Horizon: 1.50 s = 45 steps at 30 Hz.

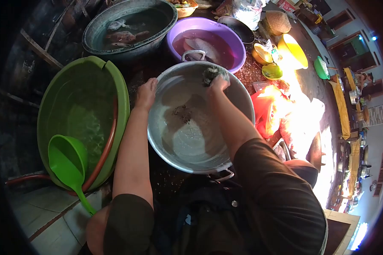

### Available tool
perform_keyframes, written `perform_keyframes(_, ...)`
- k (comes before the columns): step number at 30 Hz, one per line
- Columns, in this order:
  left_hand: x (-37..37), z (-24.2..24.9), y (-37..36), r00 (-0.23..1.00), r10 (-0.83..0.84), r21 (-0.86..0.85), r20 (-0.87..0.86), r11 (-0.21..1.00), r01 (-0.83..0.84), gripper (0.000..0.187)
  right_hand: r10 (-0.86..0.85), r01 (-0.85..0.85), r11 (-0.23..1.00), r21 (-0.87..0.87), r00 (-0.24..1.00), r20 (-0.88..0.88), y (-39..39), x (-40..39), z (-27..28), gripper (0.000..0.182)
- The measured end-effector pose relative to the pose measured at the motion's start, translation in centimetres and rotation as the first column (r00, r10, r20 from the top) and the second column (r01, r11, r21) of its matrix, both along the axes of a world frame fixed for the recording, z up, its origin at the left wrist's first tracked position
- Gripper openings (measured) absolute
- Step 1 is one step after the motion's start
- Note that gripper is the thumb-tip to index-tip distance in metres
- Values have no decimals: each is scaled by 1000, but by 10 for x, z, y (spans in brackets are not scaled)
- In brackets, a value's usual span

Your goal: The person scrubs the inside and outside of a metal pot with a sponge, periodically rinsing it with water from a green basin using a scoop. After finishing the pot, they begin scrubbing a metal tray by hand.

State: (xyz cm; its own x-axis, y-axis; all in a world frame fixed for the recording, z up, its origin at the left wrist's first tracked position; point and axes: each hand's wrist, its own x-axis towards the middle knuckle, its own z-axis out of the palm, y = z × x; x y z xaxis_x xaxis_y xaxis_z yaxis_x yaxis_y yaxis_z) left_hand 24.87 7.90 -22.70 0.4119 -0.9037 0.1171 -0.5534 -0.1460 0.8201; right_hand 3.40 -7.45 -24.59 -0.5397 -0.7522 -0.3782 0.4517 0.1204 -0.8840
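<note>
A large aluminium basin point(241, 106) with loop handles stands in front of me, with a little cloudy water and dark bits in its bottom. My left hand point(146, 94) is closed over its left rim. Inside the far right part of the basin, my right hand point(219, 82) is closed on a dark greenish scrubbing pad point(208, 76), which is against the inner wall. The palm side of each hand is hidden.
At the left, a green tub point(51, 97) holds water, a brown hose point(108, 146) and a green dipper point(68, 157). Behind are a dark tub point(172, 17) and a purple basin point(240, 51) with things soaking. A red bag point(264, 110) lies in bright sunlight at the right.
</note>
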Motion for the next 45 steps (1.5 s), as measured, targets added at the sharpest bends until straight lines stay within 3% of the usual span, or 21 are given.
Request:
perform_keyframes(2, -1, 9, 3, 1000, 14, 64, 13, 998, -15, 34, -75, 63, 987, -147, 994, -76, -7, 12, -24, 52)
perform_keyframes(5, 0, 6, 3, 1000, -11, -9, 4, 1000, 11, 33, 273, -270, 959, -85, 962, 18, -3, 61, -54, 52)
perform_keyframes(7, 3, -2, -2, 1000, -16, -4, 20, 1000, 16, 32, 646, -648, 761, 32, 752, -133, 53, 101, -43, 53)
perform_keyframes(8, 5, -5, -4, 999, -19, -2, 40, 1000, 19, 31, 779, -776, 625, 82, 614, -125, 74, 121, -85, 49)
perform_keyframes(9, 7, -5, -4, 999, -18, 7, 38, 1000, 18, 31, 903, -918, 380, 117, 341, -260, 111, 119, -104, 57)
perform_keyframes(10, 7, -4, -3, 998, -13, 18, 64, 1000, 12, 30, 962, -938, 246, 246, 204, -183, 173, 104, -75, 68)
perform_keyframes(11, 6, -3, -3, 996, -15, 30, 85, 999, 13, 30, 958, -890, -169, 425, -250, -143, 200, 69, -45, 76)
perform_keyframes(13, 5, -1, -5, 995, -26, 91, 96, 996, 17, 29, 695, -606, -609, 511, -719, -23, 224, -21, -126, 76)
perform_keyframes(14, 5, 0, -4, 993, -27, 95, 119, 995, 16, 29, 483, -395, -735, 552, -876, 17, 224, -79, -153, 77)
perform_keyframes(16, 6, 3, -4, 982, -34, 94, 183, 995, 17, 30, 74, 3, -867, 498, -988, 134, 165, -136, -76, 66)
perform_keyframes(17, 7, 3, -4, 982, -42, 102, 184, 995, 24, 30, 137, -76, -732, 677, -990, 37, 135, -181, -71, 59)
perform_keyframes(19, 6, 6, -6, 974, -54, 130, 218, 991, 26, 29, -174, 258, -299, 919, -961, 214, 87, -153, 5, 46)
perform_keyframes(20, 6, 6, -6, 973, -66, 124, 220, 991, 40, 29, -294, 417, -50, 908, -875, 385, 63, -138, 44, 43)
perform_keyframes(23, 3, 7, -6, 960, -86, 126, 267, 991, 54, 28, -504, -229, 262, 938, -861, -69, 6, -141, 41, 25)
perform_keyframes(26, 4, 10, -3, 963, -82, 191, 256, 981, 33, 30, -431, -167, 356, 919, -902, 3, 23, -154, 47, 20)
perform_keyframes(28, 6, 5, -7, 971, -104, 215, 214, 975, 57, 32, -318, 18, 328, 945, -939, 128, 81, -165, 76, 22)
perform_keyframes(31, 7, -1, -5, 981, -94, 118, 171, 990, 75, 34, 61, -174, 113, 978, -981, -182, 160, -177, 87, 28)
perform_keyframes(34, 5, 1, 0, 977, -82, 154, 198, 987, 52, 35, 365, -459, -21, 888, -830, -421, 221, -170, 84, 41)
perform_keyframes(39, 0, 5, 20, 992, -21, 104, 122, 995, 9, 34, 385, -723, 7, 691, -635, -669, 239, -184, 82, 40)
perform_keyframes(43, 0, -5, 33, 983, 12, 90, 183, 996, -28, 34, -186, -783, 81, 617, -620, -763, 172, -229, 73, 35)
perform_keyframes(45, -4, 1, 33, 985, 14, 78, 170, 997, -28, 35, -217, -811, 150, 565, -584, -782, 143, -231, 75, 32)
